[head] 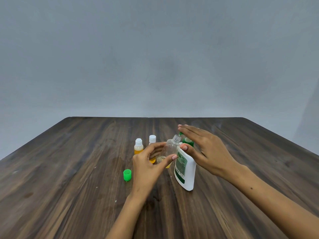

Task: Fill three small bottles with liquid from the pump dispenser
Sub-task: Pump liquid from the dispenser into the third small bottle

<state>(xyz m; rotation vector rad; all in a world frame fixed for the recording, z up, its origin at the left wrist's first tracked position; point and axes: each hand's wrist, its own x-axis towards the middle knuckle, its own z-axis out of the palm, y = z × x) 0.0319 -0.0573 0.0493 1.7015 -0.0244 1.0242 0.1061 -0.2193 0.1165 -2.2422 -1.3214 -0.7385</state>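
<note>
Holding the clear bottle (170, 149) tilted so its open threaded mouth sits just under the green nozzle of the pump dispenser (185, 168) is what this step asks of me, and I judge the care lies in the lining up: the mouth is narrow, so I want the spout right over it before I press, and I want short, slow strokes so the liquid drops in rather than running down the outside. My left hand (148, 167) has a narrow grip on the bottle, thumb across the front near its base and fingers curled behind it, keeping it lifted off the worktop (69, 169) and touching the dispenser's shoulder. My right hand (205, 149) lies flat over the pump head with fingers nearly straight, resting on top and pinching nothing; the thumb reaches down beside the dispenser's neck. Only a little yellowish liquid shows in the bottom of the bottle, so by my reckoning this one is barely begun. Behind my left hand stand two capped bottles (139, 146) with white tops; the nearer holds yellow liquid, and the other is partly hidden by my fingers, so I take them as done. The green cap (127, 175) stands on the worktop to the left, well within reach for closing up. The dispenser stands upright, and pressing straight down should keep it from tipping.
</note>
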